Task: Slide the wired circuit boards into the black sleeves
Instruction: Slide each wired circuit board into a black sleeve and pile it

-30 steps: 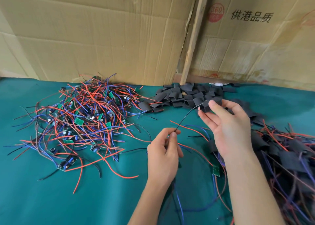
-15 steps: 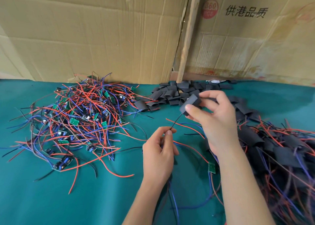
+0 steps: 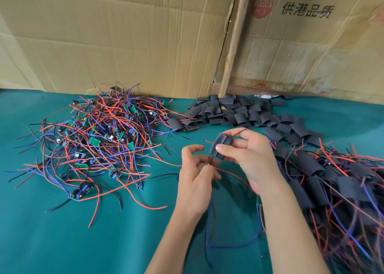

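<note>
the right hand (image 3: 252, 155) is hiding most of a green board (image 3: 259, 201) beneath its wrist, while the sleeved pile (image 3: 340, 182) is running off the right edge.

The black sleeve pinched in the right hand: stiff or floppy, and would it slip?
The black sleeve looks thin and soft: the right hand squeezes it partly flat. It is probably very light, since fingertips alone carry it. Its matte surface suggests little slipping, though the black wire through it could tug it.
</note>
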